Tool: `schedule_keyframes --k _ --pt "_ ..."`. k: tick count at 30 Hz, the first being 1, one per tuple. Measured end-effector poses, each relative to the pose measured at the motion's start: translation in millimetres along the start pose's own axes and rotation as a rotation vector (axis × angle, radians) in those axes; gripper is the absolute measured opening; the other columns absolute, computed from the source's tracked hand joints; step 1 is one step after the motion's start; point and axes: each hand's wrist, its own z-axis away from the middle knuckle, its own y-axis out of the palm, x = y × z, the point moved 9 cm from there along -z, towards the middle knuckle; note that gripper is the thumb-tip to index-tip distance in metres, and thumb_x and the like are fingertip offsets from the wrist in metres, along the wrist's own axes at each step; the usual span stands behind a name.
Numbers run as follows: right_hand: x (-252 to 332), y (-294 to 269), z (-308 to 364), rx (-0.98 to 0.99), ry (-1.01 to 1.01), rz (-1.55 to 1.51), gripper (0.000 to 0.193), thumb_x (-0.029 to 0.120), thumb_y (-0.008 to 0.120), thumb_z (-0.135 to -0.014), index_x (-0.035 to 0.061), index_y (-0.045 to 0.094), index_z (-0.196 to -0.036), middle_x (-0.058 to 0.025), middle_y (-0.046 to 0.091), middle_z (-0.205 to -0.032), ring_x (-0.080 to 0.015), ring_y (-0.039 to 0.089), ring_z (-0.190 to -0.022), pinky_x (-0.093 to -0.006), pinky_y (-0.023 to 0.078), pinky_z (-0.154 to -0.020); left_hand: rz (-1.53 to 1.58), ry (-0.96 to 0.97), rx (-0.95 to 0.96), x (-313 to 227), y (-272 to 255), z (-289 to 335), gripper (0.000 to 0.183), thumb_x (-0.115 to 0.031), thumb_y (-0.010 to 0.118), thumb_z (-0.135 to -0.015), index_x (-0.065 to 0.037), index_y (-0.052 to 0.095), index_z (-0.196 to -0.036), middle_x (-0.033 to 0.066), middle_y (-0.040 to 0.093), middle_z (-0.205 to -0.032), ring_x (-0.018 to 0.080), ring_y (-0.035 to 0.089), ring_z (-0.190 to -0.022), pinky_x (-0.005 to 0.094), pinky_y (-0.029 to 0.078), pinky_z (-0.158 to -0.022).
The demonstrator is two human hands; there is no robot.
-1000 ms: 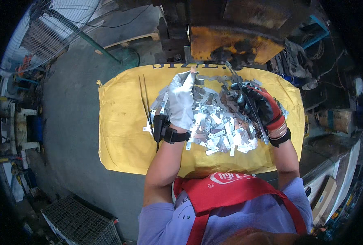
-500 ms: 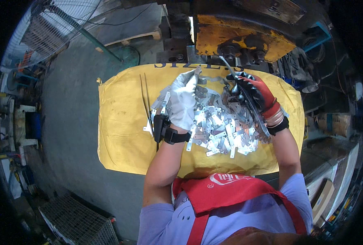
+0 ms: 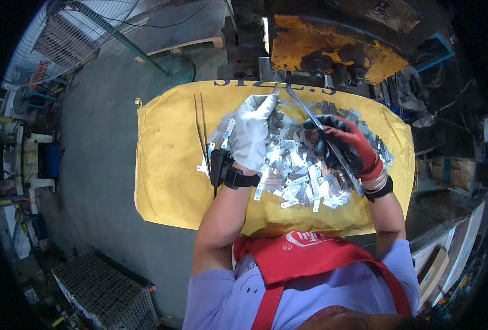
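My left hand [image 3: 252,129], in a white glove, is closed with a small flat metal strip [image 3: 277,90] pinched at its fingertips, pointing away from me. My right hand [image 3: 345,144], in a red and black glove, grips long metal tweezers [image 3: 301,104] slantwise. Their far tip is close beside the strip; whether they touch I cannot tell. Below both hands lies a heap of small flat metal strips [image 3: 301,176] with holes at the ends, spread on a yellow sheet [image 3: 167,181]. A second, dark pair of tweezers [image 3: 201,129] lies left of my left hand.
Beyond the sheet stands a heavy machine with a worn yellow block [image 3: 332,47] and bolts. A large fan [image 3: 79,41] is at the far left, a wire basket [image 3: 104,291] on the floor at the lower left. Metal tools [image 3: 400,96] lie at the right.
The tweezers in my right hand have come nearer to the strip in my left hand. Their tip has dropped slightly toward it. The whole view has shifted a little.
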Motion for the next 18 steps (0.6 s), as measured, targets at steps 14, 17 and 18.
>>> schedule_keyframes --k 14,17,18 --pt "-11 -9 10 0.002 -0.038 0.081 0.031 0.011 0.053 -0.086 -0.0013 0.052 -0.114 -0.006 0.06 -0.101 -0.0094 0.057 -0.09 -0.0206 0.045 -0.079 0.009 0.034 0.163 1 13 3 0.023 -0.026 0.057 -0.088 -0.003 0.06 -0.084 0.0019 0.057 -0.063 0.0076 0.051 -0.052 0.0203 0.038 -0.049" --pt "-8 -13 9 0.026 -0.1 0.036 0.03 0.01 0.052 -0.087 -0.0015 0.052 -0.114 -0.0082 0.06 -0.103 -0.0115 0.058 -0.092 -0.0227 0.046 -0.08 -0.173 0.254 0.103 -15 7 3 0.031 -0.033 0.05 -0.091 -0.003 0.059 -0.086 0.0032 0.057 -0.065 0.0087 0.052 -0.053 0.0211 0.039 -0.049" --pt "-10 -25 7 -0.054 -0.151 -0.054 0.03 0.012 0.052 -0.087 -0.0014 0.052 -0.114 -0.0092 0.06 -0.104 -0.0128 0.058 -0.094 -0.0238 0.048 -0.079 -0.171 0.252 0.107 -16 7 3 0.031 -0.033 0.05 -0.091 -0.003 0.059 -0.086 0.0032 0.057 -0.065 0.0087 0.052 -0.053 0.0211 0.039 -0.049"
